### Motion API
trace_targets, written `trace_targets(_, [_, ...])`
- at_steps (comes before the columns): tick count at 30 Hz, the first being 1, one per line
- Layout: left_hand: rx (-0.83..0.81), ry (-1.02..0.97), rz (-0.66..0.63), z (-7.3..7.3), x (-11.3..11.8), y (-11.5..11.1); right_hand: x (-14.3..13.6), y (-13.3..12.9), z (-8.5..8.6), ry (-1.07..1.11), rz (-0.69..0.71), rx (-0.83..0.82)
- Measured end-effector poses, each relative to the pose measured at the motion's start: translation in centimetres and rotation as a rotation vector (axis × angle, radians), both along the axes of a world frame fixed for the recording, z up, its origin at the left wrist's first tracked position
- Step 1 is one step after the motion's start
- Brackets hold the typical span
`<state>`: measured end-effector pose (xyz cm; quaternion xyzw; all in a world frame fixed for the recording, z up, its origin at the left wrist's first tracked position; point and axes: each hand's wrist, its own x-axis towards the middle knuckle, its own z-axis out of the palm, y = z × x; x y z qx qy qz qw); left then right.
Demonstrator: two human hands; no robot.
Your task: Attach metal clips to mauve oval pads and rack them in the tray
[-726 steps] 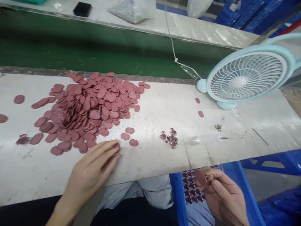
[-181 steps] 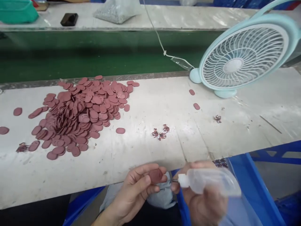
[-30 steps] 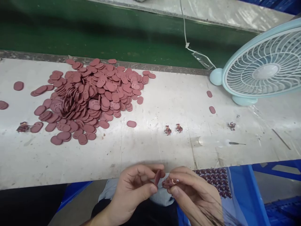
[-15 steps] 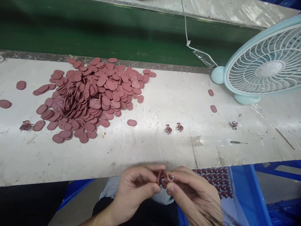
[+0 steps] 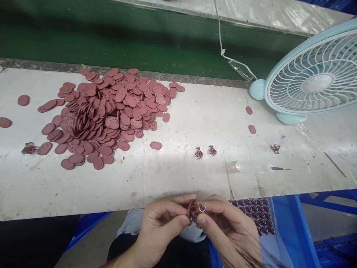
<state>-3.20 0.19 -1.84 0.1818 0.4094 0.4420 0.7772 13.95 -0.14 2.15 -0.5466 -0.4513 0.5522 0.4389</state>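
Observation:
Just off the front edge of the table, my two hands meet. My left hand pinches a reddish-brown oval disc on edge between thumb and fingers. My right hand grips a small brown figurine with a pale yellow band, its underside against the disc or very close to it. Fingertips hide part of both pieces. Two similar figurines, a left one and a right one, stand on the table ahead of my hands. A single oval disc lies to their left.
A large heap of oval discs covers the left of the table. Toward the right lie a clear bottle with a thin dark tip and another figurine. A light-blue fan stands behind. Rows of figurines fill a blue crate.
The figurine has turned slightly against the disc between my fingers. Both hands keep their grip, and the whole view has shifted a little.

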Motion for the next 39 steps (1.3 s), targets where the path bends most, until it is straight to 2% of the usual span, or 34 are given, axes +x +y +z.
trace_targets(10, [-0.001,0.044,0.048,-0.7,0.1,-0.8,-1.1,0.1,-0.6,0.118,-0.066,-0.007])
trace_targets(18, [0.027,0.008,0.064,-0.1,0.7,-0.5,-1.3,0.1,-0.9,0.172,-0.089,0.01])
trace_targets(24, [0.045,0.048,0.097,-0.3,0.6,-0.4,-1.4,0.0,-0.9,0.152,-0.092,0.02])
trace_targets(28, [0.072,0.09,0.051,0.1,0.3,-0.1,-1.5,0.1,-1.0,0.182,-0.083,-0.011])
trace_targets(31, [0.136,0.136,-0.015,0.8,-0.4,0.6,-1.0,-0.2,-1.4,0.222,-0.144,-0.006])
trace_targets(33, [0.242,0.263,-0.059,1.5,-1.4,1.9,-0.2,-0.9,-1.8,0.228,-0.201,0.009])
trace_targets(34, [0.325,0.391,-0.079,1.8,-2.1,3.0,0.5,-1.3,-1.9,0.214,-0.242,0.011])
trace_targets(36, [0.549,0.763,-0.117,2.2,-3.7,6.0,2.2,-2.4,-2.1,0.143,-0.366,-0.031])
trace_targets(38, [0.858,1.146,-0.167,2.4,-5.4,9.4,4.4,-3.7,-2.2,0.021,-0.504,-0.128])
trace_targets(39, [0.952,1.292,-0.233,2.3,-6.2,11.0,5.6,-4.5,-2.3,-0.045,-0.559,-0.179])
